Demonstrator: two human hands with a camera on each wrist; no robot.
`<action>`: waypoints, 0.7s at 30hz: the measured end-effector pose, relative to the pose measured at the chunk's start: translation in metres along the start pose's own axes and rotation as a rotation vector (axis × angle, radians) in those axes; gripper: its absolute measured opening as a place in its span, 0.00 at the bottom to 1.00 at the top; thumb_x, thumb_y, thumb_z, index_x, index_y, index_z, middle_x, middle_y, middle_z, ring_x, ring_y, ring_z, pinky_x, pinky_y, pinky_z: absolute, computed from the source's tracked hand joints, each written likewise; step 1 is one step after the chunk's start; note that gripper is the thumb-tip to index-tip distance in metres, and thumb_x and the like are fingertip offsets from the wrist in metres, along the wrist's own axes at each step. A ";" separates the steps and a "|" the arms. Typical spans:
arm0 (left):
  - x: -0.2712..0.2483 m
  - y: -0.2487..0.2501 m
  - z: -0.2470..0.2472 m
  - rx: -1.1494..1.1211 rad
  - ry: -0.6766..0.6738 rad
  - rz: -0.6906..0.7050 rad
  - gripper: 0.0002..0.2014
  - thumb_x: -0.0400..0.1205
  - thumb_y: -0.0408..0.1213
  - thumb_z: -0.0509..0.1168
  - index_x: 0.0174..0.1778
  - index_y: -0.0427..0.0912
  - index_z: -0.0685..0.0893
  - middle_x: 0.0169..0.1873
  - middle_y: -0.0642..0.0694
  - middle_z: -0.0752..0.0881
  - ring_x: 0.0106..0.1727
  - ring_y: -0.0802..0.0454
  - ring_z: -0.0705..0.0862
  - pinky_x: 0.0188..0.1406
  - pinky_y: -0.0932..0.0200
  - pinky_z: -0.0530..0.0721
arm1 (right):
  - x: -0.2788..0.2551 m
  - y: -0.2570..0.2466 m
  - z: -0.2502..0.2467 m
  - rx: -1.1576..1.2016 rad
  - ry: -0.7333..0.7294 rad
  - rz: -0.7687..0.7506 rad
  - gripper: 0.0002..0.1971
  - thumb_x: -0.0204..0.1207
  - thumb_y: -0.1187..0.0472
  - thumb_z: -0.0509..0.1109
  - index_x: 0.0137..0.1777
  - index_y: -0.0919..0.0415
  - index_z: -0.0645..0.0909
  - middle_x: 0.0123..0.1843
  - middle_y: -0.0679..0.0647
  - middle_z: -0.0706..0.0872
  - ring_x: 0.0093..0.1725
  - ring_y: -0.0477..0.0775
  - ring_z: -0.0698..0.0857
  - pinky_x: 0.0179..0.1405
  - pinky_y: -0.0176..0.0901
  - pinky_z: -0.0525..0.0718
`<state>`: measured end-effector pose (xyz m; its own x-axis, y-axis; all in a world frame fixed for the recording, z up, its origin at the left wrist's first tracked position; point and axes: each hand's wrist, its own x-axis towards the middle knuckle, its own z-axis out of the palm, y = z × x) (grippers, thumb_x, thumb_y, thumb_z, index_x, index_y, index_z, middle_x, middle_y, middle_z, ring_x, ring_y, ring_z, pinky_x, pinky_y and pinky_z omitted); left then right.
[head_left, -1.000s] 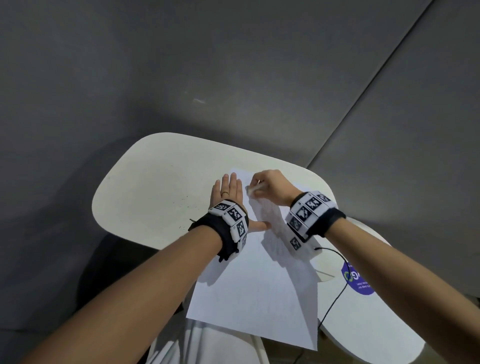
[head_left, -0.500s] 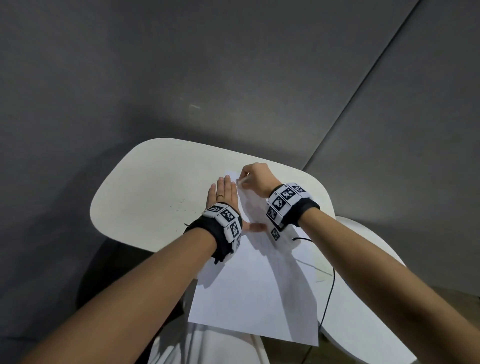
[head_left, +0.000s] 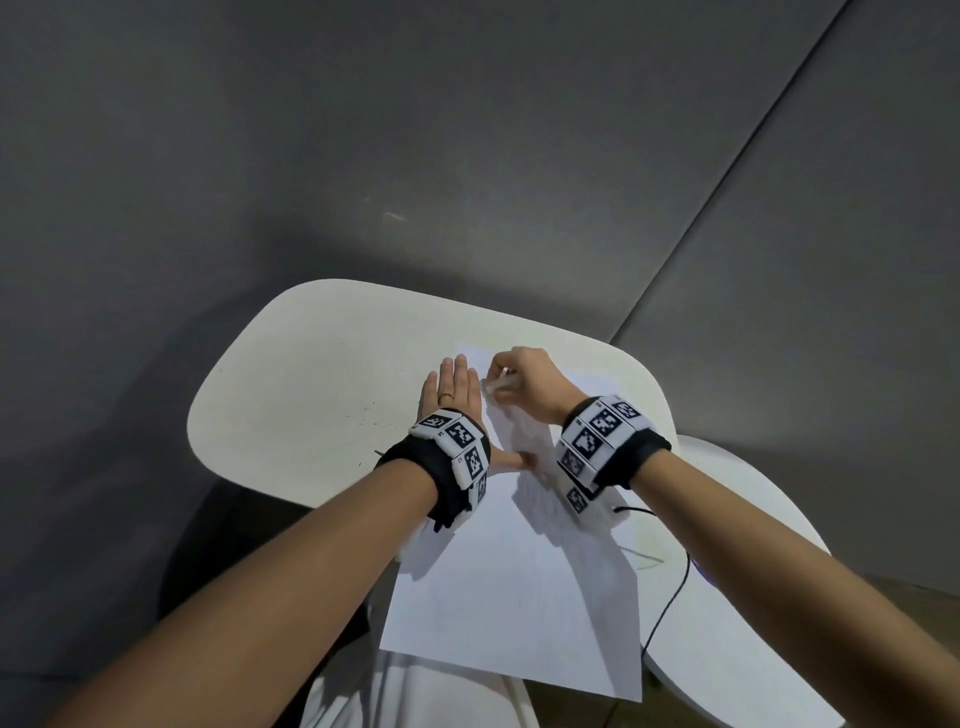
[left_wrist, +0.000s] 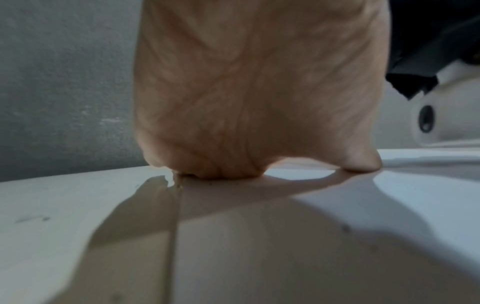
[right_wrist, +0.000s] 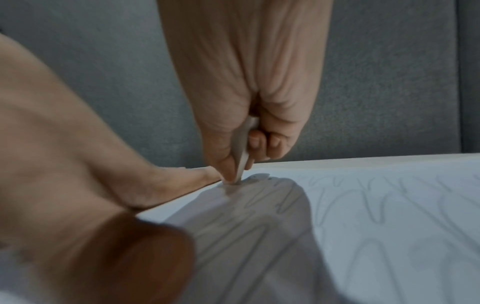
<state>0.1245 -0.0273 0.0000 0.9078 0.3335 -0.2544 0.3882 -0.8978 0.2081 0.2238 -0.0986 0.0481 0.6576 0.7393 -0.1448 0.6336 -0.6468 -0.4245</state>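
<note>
Paper (head_left: 519, 597): judged thin, limp, crease-prone | left hand (head_left: 451, 397) flat, fingers straight, pinning it | right hand (head_left: 532, 384) pinches small firm eraser (right_wrist: 243, 144)

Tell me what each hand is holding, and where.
The right hand pinches a white eraser by its sides, tip on the paper; the left hand lies flat, holding nothing.

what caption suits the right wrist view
Right hand pinches a white eraser against the pencilled paper, left hand flat beside it
</note>
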 end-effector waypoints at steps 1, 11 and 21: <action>0.000 0.000 0.000 0.003 -0.001 0.000 0.71 0.62 0.84 0.55 0.82 0.34 0.32 0.82 0.36 0.31 0.83 0.41 0.30 0.81 0.43 0.31 | 0.000 0.000 -0.001 -0.005 -0.016 -0.005 0.08 0.70 0.72 0.69 0.47 0.71 0.85 0.50 0.65 0.87 0.46 0.57 0.80 0.44 0.38 0.72; -0.001 0.001 0.000 0.038 -0.007 0.000 0.70 0.62 0.84 0.54 0.82 0.34 0.32 0.82 0.36 0.30 0.83 0.40 0.30 0.81 0.42 0.32 | -0.004 0.004 0.000 0.014 -0.022 -0.020 0.06 0.71 0.70 0.70 0.47 0.72 0.85 0.48 0.64 0.88 0.43 0.53 0.81 0.31 0.27 0.71; 0.001 0.000 -0.001 0.040 -0.036 -0.012 0.69 0.62 0.84 0.52 0.82 0.35 0.32 0.82 0.37 0.30 0.83 0.41 0.30 0.81 0.41 0.31 | -0.015 0.013 0.000 0.035 -0.019 -0.048 0.06 0.72 0.68 0.71 0.46 0.69 0.85 0.46 0.60 0.87 0.43 0.52 0.80 0.41 0.36 0.75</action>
<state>0.1255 -0.0265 0.0005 0.8967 0.3341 -0.2904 0.3914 -0.9049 0.1674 0.2222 -0.1178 0.0451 0.6191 0.7726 -0.1405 0.6489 -0.6041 -0.4626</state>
